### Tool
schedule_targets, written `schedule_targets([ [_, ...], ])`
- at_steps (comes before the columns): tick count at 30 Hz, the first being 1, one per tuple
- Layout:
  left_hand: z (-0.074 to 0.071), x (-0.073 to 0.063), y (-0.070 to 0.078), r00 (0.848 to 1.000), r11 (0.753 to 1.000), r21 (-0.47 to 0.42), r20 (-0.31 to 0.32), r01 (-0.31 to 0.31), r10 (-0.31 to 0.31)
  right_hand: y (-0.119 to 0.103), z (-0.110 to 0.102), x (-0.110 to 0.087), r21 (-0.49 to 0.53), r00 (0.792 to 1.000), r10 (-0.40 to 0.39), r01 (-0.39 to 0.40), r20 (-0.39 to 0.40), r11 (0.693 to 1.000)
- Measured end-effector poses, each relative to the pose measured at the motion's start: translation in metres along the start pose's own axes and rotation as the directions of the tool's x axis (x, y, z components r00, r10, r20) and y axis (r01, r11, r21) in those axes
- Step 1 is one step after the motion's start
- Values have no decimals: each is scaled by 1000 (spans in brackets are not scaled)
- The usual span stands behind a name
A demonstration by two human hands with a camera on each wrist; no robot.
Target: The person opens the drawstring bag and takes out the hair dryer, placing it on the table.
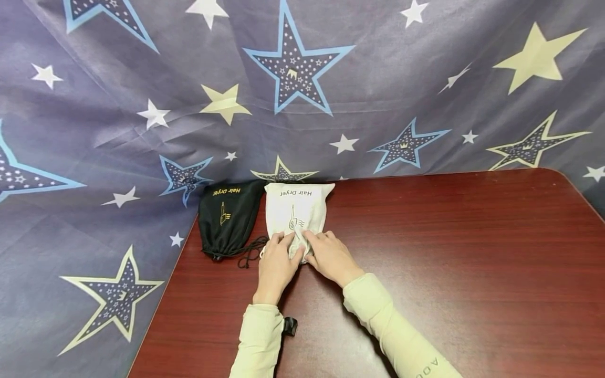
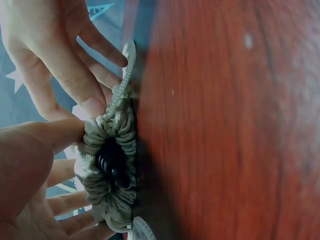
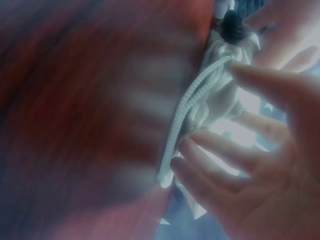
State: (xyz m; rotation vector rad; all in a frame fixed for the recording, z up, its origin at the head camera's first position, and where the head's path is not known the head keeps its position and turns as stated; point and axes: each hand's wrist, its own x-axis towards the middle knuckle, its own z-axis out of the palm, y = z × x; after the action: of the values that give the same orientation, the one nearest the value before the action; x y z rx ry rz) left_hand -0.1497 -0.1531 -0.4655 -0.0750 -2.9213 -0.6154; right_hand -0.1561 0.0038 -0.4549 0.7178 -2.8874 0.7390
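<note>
A white drawstring bag (image 1: 298,205) printed "Hair Dryer" lies at the back of the table. At its gathered near end, my left hand (image 1: 276,265) grips the cloth on the left. My right hand (image 1: 333,257) holds that end from the right, thumb against the cloth beside the cord. Seen from the left wrist, the puckered mouth (image 2: 90,167) stands partly open, and a black coiled cord (image 2: 112,162) shows inside. A white drawstring loop (image 3: 187,102) hangs out on the right-hand side. The bag's other contents are hidden.
Just left of the white bag lies a black drawstring bag (image 1: 229,210), also printed "Hair Dryer", its black cords trailing between the two. The reddish-brown table (image 1: 449,262) stretches away to the right. A star-patterned cloth (image 1: 354,89) hangs behind the table and along its left side.
</note>
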Motion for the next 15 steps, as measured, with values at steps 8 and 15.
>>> schedule_targets([
  [8,0,0,2,1000,1000,2,17,1,-1,3,1,-1,6,1000,-5,5,-9,1000],
  [15,2,0,2,1000,1000,10,16,-11,11,3,-1,-2,3,1000,5,-5,-1,1000],
])
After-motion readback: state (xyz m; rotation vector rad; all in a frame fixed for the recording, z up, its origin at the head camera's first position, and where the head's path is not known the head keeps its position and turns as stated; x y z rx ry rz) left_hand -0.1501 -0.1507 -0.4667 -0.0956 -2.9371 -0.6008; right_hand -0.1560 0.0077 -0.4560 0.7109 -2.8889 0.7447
